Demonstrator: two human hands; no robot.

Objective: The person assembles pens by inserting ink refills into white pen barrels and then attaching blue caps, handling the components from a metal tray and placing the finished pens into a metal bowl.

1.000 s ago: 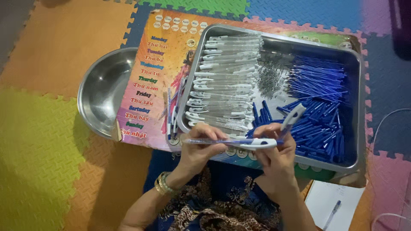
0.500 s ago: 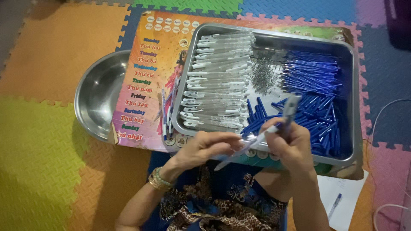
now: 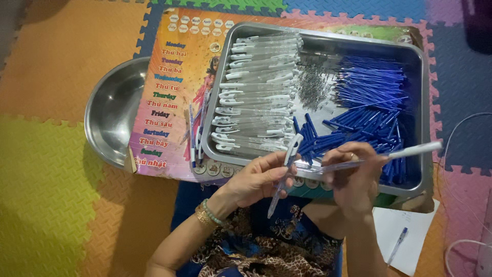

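1. Two slim pen parts are in hand near the lower middle of the frame. The left hand [image 3: 256, 182] is curled, its fingers closed on a clear plastic pen barrel with a white clip [image 3: 283, 172] that hangs tip-down over the lap.
2. The right hand [image 3: 353, 179] pinches a long thin pen piece with a white end [image 3: 405, 152] that lies nearly level and points to the right edge. Its fingers are bunched tight, not spread.
3. Both parts look light, stiff and smooth, likely slippery. I judge the thin piece would bend or snap if forced, so a grip near the middle of the barrel, clear of the clip, seems best.
4. Just beyond the hands stands a rectangular steel tray [image 3: 416, 56] on a colourful printed board [image 3: 169, 102].
5. Inside it, rows of clear barrels with white clips [image 3: 256, 92] fill the left part, and blue refills [image 3: 369, 87] with short blue plastic pieces [image 3: 318, 136] the right, a heap of tiny metal springs [image 3: 312, 87] between.
6. A round steel bowl [image 3: 110, 118] sits at the left, partly under the board, on foam floor tiles [image 3: 46, 195].
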